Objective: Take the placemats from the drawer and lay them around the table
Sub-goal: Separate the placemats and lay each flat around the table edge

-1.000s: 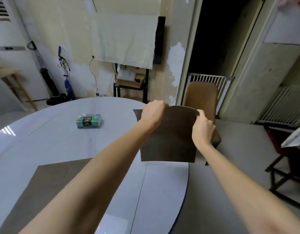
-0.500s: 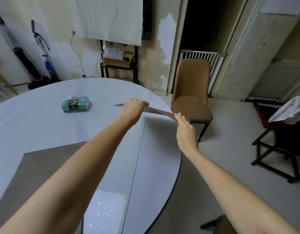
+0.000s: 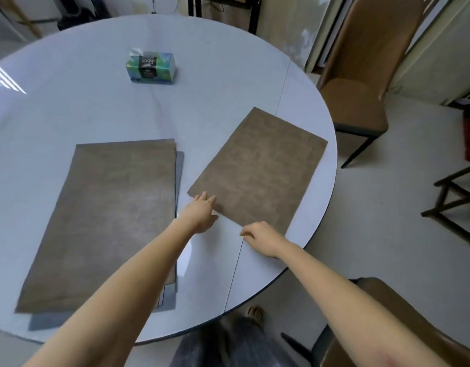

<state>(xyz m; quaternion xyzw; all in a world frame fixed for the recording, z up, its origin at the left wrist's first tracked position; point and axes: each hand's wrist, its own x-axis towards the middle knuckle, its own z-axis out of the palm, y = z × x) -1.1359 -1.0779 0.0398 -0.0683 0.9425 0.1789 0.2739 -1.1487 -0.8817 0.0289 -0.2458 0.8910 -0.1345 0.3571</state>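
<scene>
Round white table [image 3: 69, 107], glossy top w/ a seam running down the right part. On the left side, near the front edge, there's a stack of placemats [image 3: 104, 223]: brown one on top, at least one grey one peeking out underneath at the right and bottom edges. Can't tell how many in the stack tbh.

Toward the back edge, about mid-table, a tissue box [image 3: 150, 68], green/blue, tissue sticking out the top, well apart from everything else.

Right of the stack lies a single brown placemat [image 3: 260, 168], flat on the table, turned at an angle so one corner points toward the back and its right corner sits near the table's right edge. Near the stack but not touching it.

Left hand [image 3: 198, 213] is flat-ish, fingers stretched out, fingertips resting on the near left corner of that single mat. Not gripping anything. Right hand [image 3: 260, 235] is at the mat's near edge, fingers curled loosely downward, touching or just beside the edge; can't tell if it's actually pinching the mat.

Off the table on the right: brown chair [image 3: 361, 83] by the back right edge, another brown chair [image 3: 403, 321] at the front right corner of the view, dark wooden frame [image 3: 453, 202] at far right.
</scene>
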